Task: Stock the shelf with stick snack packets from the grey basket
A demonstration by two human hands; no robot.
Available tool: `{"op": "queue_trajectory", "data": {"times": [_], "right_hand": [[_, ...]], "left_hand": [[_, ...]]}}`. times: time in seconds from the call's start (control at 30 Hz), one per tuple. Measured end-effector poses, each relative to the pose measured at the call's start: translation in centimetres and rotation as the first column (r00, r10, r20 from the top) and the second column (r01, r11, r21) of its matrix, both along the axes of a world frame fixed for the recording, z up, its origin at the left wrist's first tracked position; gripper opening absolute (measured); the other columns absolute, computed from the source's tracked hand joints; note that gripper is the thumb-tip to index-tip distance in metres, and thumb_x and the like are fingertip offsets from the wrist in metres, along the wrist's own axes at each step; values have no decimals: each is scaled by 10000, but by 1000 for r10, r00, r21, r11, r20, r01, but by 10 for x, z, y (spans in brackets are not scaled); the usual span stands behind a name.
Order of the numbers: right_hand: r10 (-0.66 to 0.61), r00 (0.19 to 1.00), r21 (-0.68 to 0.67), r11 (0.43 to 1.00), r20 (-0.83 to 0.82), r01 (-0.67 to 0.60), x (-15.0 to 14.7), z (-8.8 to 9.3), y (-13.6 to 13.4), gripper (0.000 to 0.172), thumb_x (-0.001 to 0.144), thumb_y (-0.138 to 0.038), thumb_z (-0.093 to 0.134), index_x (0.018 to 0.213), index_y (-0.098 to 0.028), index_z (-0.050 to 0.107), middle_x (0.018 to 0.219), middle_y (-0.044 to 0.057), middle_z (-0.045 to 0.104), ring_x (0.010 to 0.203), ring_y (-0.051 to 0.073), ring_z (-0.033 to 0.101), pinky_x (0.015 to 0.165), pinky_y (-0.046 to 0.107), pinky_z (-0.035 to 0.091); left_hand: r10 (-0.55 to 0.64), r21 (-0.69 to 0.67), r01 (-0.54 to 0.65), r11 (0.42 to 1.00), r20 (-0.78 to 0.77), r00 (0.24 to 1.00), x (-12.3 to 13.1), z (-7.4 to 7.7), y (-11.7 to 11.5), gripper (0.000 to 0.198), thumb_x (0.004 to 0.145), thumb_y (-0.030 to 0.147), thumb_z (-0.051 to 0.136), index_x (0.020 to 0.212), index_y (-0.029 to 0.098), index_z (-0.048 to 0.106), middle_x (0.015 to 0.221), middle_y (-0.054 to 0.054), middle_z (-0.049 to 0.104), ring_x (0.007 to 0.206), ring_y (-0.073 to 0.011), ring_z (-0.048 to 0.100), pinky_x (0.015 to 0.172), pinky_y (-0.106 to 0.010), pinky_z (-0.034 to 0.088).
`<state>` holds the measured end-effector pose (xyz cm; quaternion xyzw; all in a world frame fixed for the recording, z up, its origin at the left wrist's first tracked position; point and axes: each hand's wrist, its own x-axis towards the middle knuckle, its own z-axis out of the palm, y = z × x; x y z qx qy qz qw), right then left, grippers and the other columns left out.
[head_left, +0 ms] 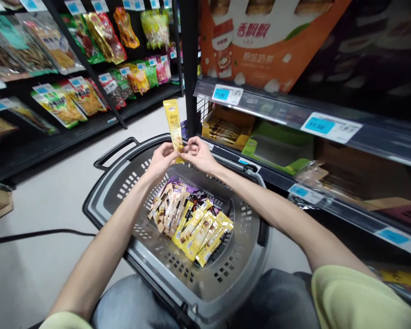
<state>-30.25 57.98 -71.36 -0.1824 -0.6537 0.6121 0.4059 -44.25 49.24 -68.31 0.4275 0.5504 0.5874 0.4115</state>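
A yellow stick sachet (173,123) stands upright between my two hands, over the far side of a grey shopping basket (239,256). My left hand (163,157) pinches it near its lower end from the left. From the right, the fingers of my right hand (199,154) close on the same lower end. Inside the basket lie several yellow sachets (200,230), with beige and brown sachets (169,205) to their left. Behind these, purple packets (187,184) show in part.
At the right, a shelf holds an orange milk tea carton (260,50); below it are a yellow display box (228,128) and a green tray (277,144). Bagged snacks (60,103) hang on the left rack. A folded-out basket handle (116,153) juts over the floor.
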Motion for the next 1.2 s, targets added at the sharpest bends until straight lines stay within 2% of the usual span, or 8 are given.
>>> {"op": "queue_trajectory", "data": {"times": [0.07, 0.13, 0.27, 0.37, 0.5, 0.7, 0.93, 1.2], "right_hand": [[-48, 995, 194, 980, 82, 31, 6, 3, -1, 435, 778, -396, 735, 983, -238, 385, 848, -48, 662, 532, 71, 526, 535, 213, 419], [-163, 966, 494, 868, 203, 43, 13, 9, -3, 266, 901, -370, 634, 994, -229, 428, 895, -11, 666, 610, 108, 571, 604, 254, 450], [-369, 876, 920, 349, 311, -179, 21, 23, -7, 136, 970, -160, 462, 1072, -185, 548, 1154, 113, 662, 988, 223, 628, 777, 333, 495], [-478, 817, 946, 175, 324, -273, 23, 27, -4, 346, 939, -60, 428, 1244, -178, 540, 1424, 142, 555, 1160, 250, 588, 796, 345, 520], [-581, 727, 931, 224, 365, -287, 27, 28, 4, 394, 993, -99, 389, 1356, -201, 505, 1515, 116, 505, 1169, 237, 616, 745, 325, 542], [-597, 680, 897, 181, 426, -403, 37, 41, 9, 313, 1045, -202, 388, 1329, -198, 519, 1449, 107, 553, 955, 203, 677, 653, 305, 514], [-704, 541, 872, 243, 460, -426, 56, 63, 30, 282, 1068, -291, 363, 1225, -194, 576, 1366, 113, 587, 995, 213, 644, 628, 289, 477], [-905, 137, 914, 389, 402, -113, 80, 57, 72, 430, 1037, -264, 329, 1421, -155, 489, 1429, 206, 533, 1021, 309, 672, 820, 405, 533]], "left_hand": [[58, -13, -58, 998, -12, 998, 0, -1, 0, 392, 631, 278, 770, 971, 176, 605, 913, -36, 703, 851, -164, 662, 728, -270, 515], [101, -38, -102, 994, -23, 995, -1, -1, 0, 402, 635, 277, 776, 991, 174, 618, 876, -33, 707, 826, -162, 661, 720, -270, 515], [79, -35, -82, 996, -75, 994, -3, 0, 0, 420, 622, 325, 814, 969, 168, 639, 783, -11, 696, 746, -150, 639, 684, -253, 493], [44, -14, -47, 999, -145, 988, -3, 3, 0, 327, 672, 362, 757, 921, 167, 674, 796, -15, 705, 755, -159, 623, 687, -254, 473], [25, -33, -35, 999, -275, 961, -2, 9, -2, 222, 738, 328, 635, 869, 186, 745, 891, -29, 748, 876, -206, 640, 773, -282, 472], [-18, -34, 5, 999, -395, 919, 0, 11, -4, 298, 811, 426, 627, 966, 225, 784, 970, -48, 775, 934, -248, 675, 802, -322, 478], [130, 102, -105, 989, -273, 953, 0, 6, 4, 349, 799, 337, 612, 1109, 213, 713, 1042, -64, 749, 862, -211, 685, 712, -299, 512], [118, 95, -86, 992, -408, 905, 4, 17, -4, 215, 805, 276, 599, 983, 237, 714, 1061, -51, 742, 910, -231, 672, 862, -378, 486]]}}
